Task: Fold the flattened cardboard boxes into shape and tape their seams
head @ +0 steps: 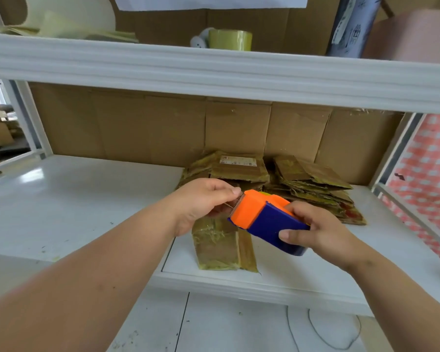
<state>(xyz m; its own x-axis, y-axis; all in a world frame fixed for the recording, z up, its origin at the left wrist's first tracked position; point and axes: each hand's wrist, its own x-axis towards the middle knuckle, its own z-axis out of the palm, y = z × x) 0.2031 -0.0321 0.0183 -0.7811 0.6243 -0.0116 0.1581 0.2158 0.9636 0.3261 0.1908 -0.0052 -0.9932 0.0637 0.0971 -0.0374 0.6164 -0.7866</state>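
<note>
Gripping the tape dispenser (pixel 267 219) by its blue body, the right hand (pixel 318 232) is holding it up while the left hand (pixel 203 199) is pinching at the tape end by the toothed orange head.

Both hands are working above a flattened cardboard box (pixel 221 245) lying at the front edge of the white shelf (pixel 74 199), with more flattened boxes (pixel 302 189) heaped near the cardboard backing behind. Judging from this, the tape end is being freed; pulling it straight off the blade, fingertips clear of the teeth, should be keeping it from tearing or sticking back. Overhead, the upper shelf rail (pixel 214 72) is limiting lift, while the shelf to the left is offering room for folding.
</note>
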